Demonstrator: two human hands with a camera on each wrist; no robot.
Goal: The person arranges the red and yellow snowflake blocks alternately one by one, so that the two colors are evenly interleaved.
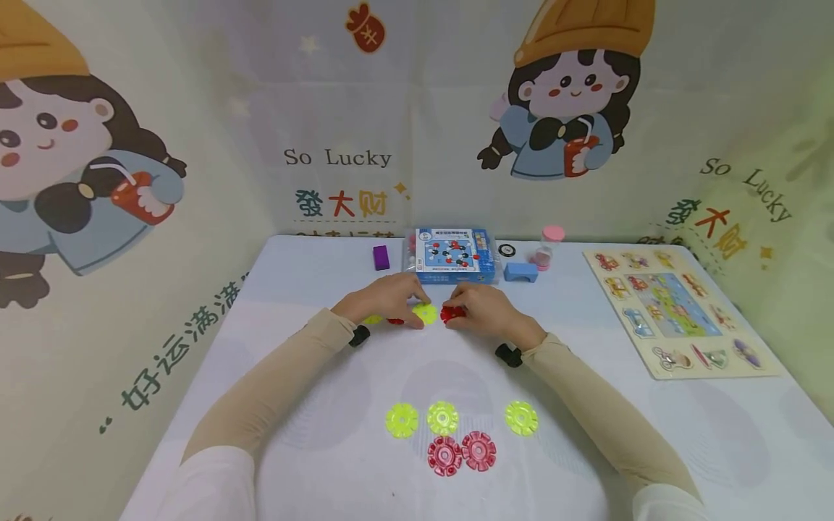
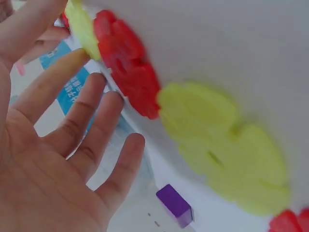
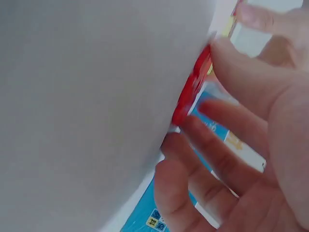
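I have the left hand (image 1: pixel 391 295) pinching a flat, notched yellow plastic disc (image 1: pixel 426 315) between thumb and forefinger near the worktop's (image 1: pixel 313 463) far edge. My right hand (image 1: pixel 487 311) grips a red plastic disc (image 1: pixel 451 314) just beside it. I see three more yellow discs (image 1: pixel 401 427) and two red ones (image 1: pixel 478 459) toward the near edge.

five yellow discs (image 1: pixel 402 412), five red discs (image 1: pixel 478 442), two blocks (image 1: pixel 521 270), one hourglass (image 1: pixel 544 258)

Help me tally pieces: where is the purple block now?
In the head view, the purple block lies near the far edge of the table, left of the blue box and beyond the left hand.
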